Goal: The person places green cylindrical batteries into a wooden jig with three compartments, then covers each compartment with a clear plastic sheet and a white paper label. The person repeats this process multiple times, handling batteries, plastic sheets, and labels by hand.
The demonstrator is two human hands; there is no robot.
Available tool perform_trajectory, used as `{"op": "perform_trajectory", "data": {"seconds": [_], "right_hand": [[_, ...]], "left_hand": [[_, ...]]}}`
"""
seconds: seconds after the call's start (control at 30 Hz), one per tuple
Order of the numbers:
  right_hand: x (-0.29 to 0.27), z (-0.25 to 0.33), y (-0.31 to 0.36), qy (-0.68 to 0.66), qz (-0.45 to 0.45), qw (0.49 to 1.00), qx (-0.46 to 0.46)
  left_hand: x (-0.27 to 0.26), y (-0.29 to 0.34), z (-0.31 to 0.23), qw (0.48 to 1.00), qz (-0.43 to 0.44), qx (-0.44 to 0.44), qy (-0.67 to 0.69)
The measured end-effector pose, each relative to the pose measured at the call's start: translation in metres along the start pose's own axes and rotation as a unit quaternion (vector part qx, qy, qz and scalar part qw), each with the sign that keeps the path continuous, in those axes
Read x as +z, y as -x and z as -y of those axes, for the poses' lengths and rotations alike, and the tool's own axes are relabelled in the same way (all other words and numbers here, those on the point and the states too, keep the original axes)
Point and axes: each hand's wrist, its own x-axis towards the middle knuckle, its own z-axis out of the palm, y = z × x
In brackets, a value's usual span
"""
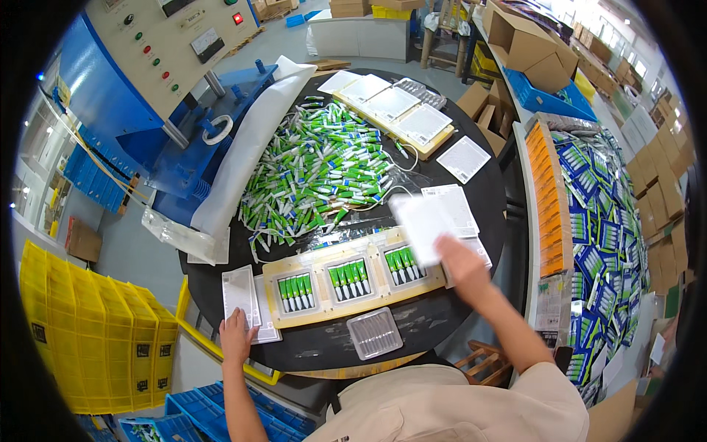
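Blurred by motion, my right hand (462,271) is closed on a white card (421,225), lifted over the right end of a long cream fixture. My left hand (236,336) lies with its fingers stretched out on the lower edge of some white cards (239,292) at the left. Between the hands sits the cream fixture (322,265) with three wells. Each well holds a clear plastic tray with several small green-and-white tubes (349,281) side by side. In front of the fixture is an empty clear blister tray (375,333).
A big heap of green-and-white tubes (317,166) covers the far left of the black round table (294,353). Another cream fixture with white cards (390,103) lies behind. A blue machine (110,88), yellow crates (88,331) and a bin of packed blisters (596,243) surround it.
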Motion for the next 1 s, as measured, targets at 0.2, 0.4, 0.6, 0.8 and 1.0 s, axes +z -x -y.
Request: {"op": "perform_trajectory", "data": {"seconds": [0.2, 0.4, 0.6, 0.8, 1.0], "right_hand": [[0.033, 0.084, 0.051, 0.061, 0.069, 0.996, -0.007], [0.019, 0.072, 0.031, -0.002, 0.238, 0.971, -0.026], [0.020, -0.036, -0.018, 0.158, 0.198, 0.960, 0.116], [0.063, -0.098, -0.009, 0.064, 0.365, 0.920, 0.128], [0.050, -0.095, -0.003, 0.139, 0.180, 0.971, 0.073]], "left_hand": [[-0.030, 0.007, -0.013, 0.981, -0.195, 0.013, 0.008], [-0.050, 0.012, -0.112, 0.946, -0.302, 0.115, 0.024], [-0.003, 0.001, -0.191, 0.951, -0.231, 0.203, 0.016], [0.011, 0.012, -0.199, 0.956, -0.236, 0.176, 0.001], [-0.002, -0.005, -0.184, 0.972, -0.149, 0.163, 0.078]]}}
